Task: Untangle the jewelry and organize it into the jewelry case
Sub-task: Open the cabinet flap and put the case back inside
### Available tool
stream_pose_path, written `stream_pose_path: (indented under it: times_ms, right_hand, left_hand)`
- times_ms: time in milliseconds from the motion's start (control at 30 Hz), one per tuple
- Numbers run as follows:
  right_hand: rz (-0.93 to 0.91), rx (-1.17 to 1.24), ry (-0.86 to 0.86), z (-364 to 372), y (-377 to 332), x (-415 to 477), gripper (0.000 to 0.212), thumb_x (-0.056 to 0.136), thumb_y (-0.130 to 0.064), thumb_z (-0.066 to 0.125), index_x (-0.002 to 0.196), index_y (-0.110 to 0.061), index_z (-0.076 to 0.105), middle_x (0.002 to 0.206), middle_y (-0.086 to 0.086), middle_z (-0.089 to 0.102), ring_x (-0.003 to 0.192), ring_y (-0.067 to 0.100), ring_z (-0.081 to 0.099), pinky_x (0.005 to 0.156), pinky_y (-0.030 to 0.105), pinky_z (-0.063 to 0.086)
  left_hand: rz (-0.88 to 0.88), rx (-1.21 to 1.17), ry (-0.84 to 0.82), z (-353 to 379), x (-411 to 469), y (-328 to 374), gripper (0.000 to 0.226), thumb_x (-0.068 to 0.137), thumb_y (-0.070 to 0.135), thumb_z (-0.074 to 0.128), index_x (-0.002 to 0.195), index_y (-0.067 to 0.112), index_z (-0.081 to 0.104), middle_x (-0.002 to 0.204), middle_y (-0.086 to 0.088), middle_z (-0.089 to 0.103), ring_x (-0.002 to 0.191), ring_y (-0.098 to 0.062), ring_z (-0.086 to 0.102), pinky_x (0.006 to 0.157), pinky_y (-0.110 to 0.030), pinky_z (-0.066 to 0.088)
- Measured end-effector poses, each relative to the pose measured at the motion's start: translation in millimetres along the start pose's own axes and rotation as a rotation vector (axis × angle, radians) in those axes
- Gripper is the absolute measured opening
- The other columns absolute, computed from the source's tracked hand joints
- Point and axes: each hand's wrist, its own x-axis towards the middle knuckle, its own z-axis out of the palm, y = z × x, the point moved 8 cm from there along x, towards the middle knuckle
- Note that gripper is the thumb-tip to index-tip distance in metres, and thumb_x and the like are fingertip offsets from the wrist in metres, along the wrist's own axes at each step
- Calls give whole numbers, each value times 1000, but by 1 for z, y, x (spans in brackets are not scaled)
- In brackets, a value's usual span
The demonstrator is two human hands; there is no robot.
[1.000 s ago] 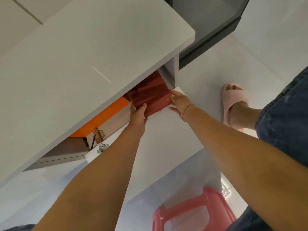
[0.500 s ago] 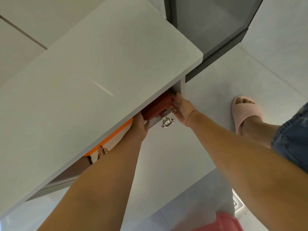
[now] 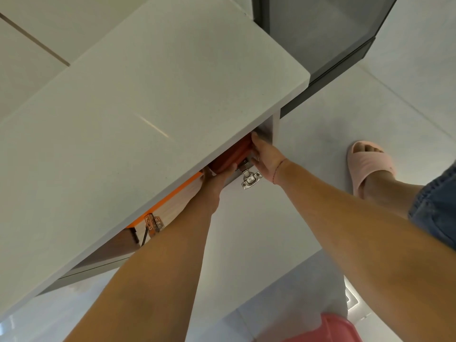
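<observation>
A dark red jewelry case (image 3: 233, 153) sits inside an open cabinet, mostly hidden under the white countertop (image 3: 148, 95). My left hand (image 3: 217, 180) grips its near left corner, with the thumb against the front. My right hand (image 3: 265, 156) holds its right side, thumb stretched up along the edge and fingers tucked out of sight. No loose jewelry shows.
An orange box (image 3: 172, 195) lies in the cabinet left of the case. Metal hinges (image 3: 249, 179) stick out on the open white cabinet door (image 3: 259, 243). A pink stool (image 3: 328, 329) stands on the floor below, beside my slippered foot (image 3: 367, 161).
The red case has slid deeper into the cabinet under the countertop, with both hands following it in. Much less of it shows than a second ago.
</observation>
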Motion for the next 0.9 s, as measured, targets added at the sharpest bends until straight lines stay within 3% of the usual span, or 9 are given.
stream_pose_path:
  times_ms: [67,133,233,333,433,533,667,767,900]
  right_hand:
    - [9,21,1,-1,1,1,35,99,-39,41,127,-18,46,91,-10,57,79,2,54,107,31,34]
    - [9,27,-9,-1,3,0,41,99,-39,42,132,-14,45,102,-7,62,93,7,59,112,35,32]
    - [4,6,-46,4,2,-1,34,100,-31,43,130,-16,44,92,-12,65,83,0,61,107,32,36]
    - [-22,-112,-89,3,9,2,68,89,-16,62,147,-17,28,143,1,45,124,16,49,108,32,36]
    - [-22,-164,-90,4,17,1,87,76,-13,72,149,-22,26,146,7,42,127,21,48,111,41,36]
    - [10,-198,-98,3,24,3,102,60,-28,81,147,-28,28,147,9,41,133,24,40,110,41,36]
    - [-26,-177,-14,-11,18,-14,70,83,-5,66,144,-19,35,136,4,51,114,16,53,92,28,44]
    - [21,-136,223,-52,32,-49,53,88,-12,64,137,-21,45,131,-2,52,118,14,50,101,31,39]
    - [252,-133,342,-84,96,-111,22,91,-24,61,112,-20,60,117,2,60,117,16,53,91,33,38]
  left_hand:
    - [24,17,6,1,-1,-2,131,51,50,82,151,35,-1,154,-3,23,138,-20,32,114,-41,31]
    - [47,-12,6,3,-2,-2,126,53,43,81,151,33,2,152,-3,28,136,-20,34,112,-38,32]
    - [71,-21,25,2,-1,-1,116,58,39,83,150,32,12,150,-1,33,133,-17,38,109,-36,35]
    - [105,-45,116,-4,-1,6,88,77,23,78,147,26,24,135,6,44,117,-10,43,98,-30,35]
    - [142,-61,117,-4,-2,15,68,83,14,73,136,28,34,119,11,44,111,-8,43,97,-29,35]
    - [143,-51,79,-5,-3,15,62,80,16,75,128,32,39,131,8,50,121,-11,48,106,-36,38]
    - [95,-53,57,-2,-16,4,91,77,27,78,149,28,22,155,1,28,142,-18,28,113,-39,28]
    - [-32,-67,70,-7,-42,-31,99,80,30,75,153,24,9,158,0,20,143,-16,25,111,-35,24]
    - [-182,-126,77,-17,-92,-106,75,83,37,71,145,16,35,144,0,43,131,-20,42,107,-34,34]
